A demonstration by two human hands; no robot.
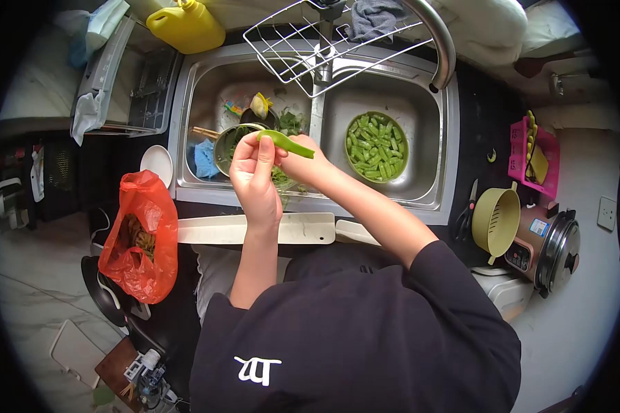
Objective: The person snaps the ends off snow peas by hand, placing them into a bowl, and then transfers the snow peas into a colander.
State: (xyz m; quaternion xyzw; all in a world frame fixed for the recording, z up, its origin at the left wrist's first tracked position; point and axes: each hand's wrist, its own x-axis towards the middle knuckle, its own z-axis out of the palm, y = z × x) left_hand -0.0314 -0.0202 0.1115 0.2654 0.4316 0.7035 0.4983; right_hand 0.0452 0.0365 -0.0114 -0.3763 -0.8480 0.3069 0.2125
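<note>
Black shirt [372, 330] foremost, upright left fingers [265, 153] pinch a green pod [293, 145], right hand's [306, 164] unclear.

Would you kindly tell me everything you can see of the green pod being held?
The green pod is long, flattish, slightly curved and smooth-looking, with a blunt right end. It slants down rightward above the sink, pinched by the left hand. The right hand lies behind it, any grip hidden.
</note>
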